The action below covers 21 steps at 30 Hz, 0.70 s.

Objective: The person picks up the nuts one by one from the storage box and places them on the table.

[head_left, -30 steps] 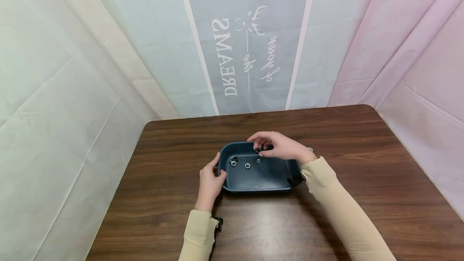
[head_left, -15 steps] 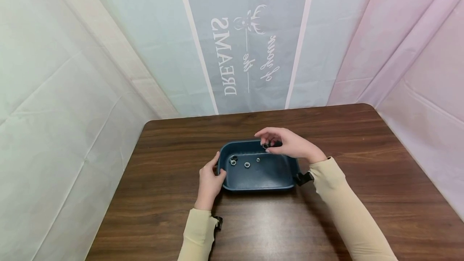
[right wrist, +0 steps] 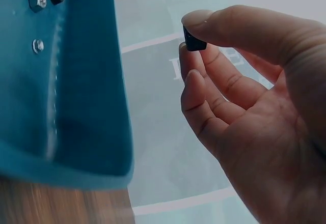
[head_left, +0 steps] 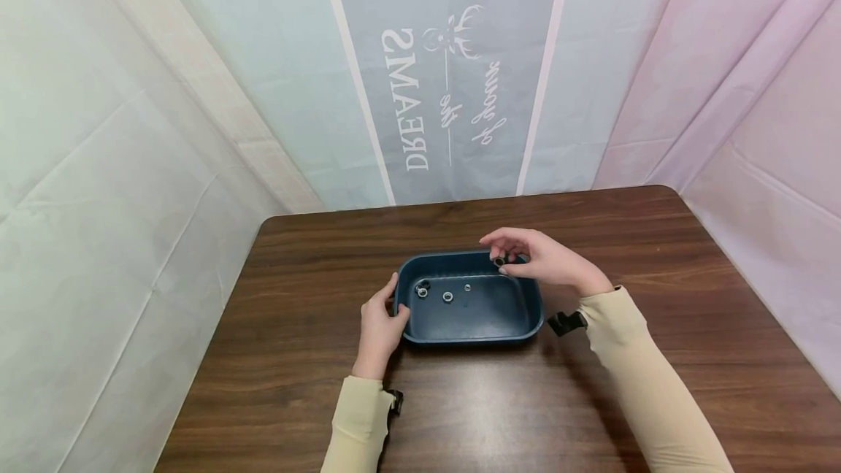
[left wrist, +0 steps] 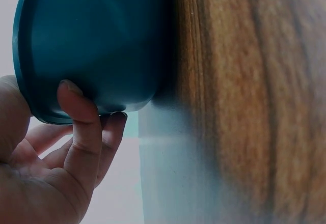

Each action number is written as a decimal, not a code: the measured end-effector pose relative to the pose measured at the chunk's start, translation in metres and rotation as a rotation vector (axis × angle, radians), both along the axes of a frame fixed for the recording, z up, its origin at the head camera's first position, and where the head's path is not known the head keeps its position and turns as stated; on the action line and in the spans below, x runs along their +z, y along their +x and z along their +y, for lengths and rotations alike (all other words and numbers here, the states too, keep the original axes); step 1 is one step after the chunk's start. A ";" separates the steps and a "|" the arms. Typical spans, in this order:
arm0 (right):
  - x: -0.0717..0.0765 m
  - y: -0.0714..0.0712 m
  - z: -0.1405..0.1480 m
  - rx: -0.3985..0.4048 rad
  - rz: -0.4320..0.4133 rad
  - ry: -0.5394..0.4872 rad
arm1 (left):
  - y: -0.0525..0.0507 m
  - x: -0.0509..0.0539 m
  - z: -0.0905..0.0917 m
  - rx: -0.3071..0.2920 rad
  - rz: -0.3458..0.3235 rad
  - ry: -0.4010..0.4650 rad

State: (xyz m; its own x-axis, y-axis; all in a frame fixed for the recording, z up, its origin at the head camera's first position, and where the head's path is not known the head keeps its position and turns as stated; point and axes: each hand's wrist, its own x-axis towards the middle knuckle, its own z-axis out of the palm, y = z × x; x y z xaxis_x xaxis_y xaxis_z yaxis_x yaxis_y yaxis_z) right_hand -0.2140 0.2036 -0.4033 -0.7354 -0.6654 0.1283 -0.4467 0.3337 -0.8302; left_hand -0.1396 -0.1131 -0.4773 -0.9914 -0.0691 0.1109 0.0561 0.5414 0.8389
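A dark blue plastic tray (head_left: pixel 489 318) stands on the table. My left hand (head_left: pixel 381 331) grips its left end; in the left wrist view, fingers (left wrist: pixel 85 137) press against the outer wall. Between thumb and fingertips, my right hand (head_left: pixel 545 260) pinches a black nut (right wrist: pixel 194 39), held above the tray's far right corner. Inside the tray lie a silver nut (head_left: pixel 448 297), a smaller silver nut (head_left: pixel 468 287), and at the left a silver nut (head_left: pixel 423 293) close by a dark nut (head_left: pixel 425 285). The right wrist view shows the small nut (right wrist: pixel 38 46) too.
The brown wood-grain table (head_left: pixel 296 312) surrounds the tray on all sides. Behind it hangs a printed fabric backdrop (head_left: pixel 453 93), with pale cloth walls at left and right. A black strap clip (head_left: pixel 566 322) is on the right wrist.
My right hand has moved right and slightly away with the black nut, from over the tray's middle to its far right corner. A small ring-like piece right of the tray is now out of sight.
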 end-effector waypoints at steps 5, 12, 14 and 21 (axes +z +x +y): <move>0.015 0.011 0.005 -0.022 -0.038 -0.011 | -0.001 -0.002 0.000 -0.004 0.006 0.008; 0.009 0.010 0.020 -0.060 -0.052 -0.025 | -0.001 -0.002 -0.001 0.005 -0.001 0.024; 0.001 0.007 0.027 -0.067 -0.038 -0.027 | -0.001 -0.002 -0.001 0.006 -0.004 0.029; -0.010 0.005 0.048 -0.101 -0.032 -0.036 | -0.001 -0.002 -0.001 -0.002 0.004 0.029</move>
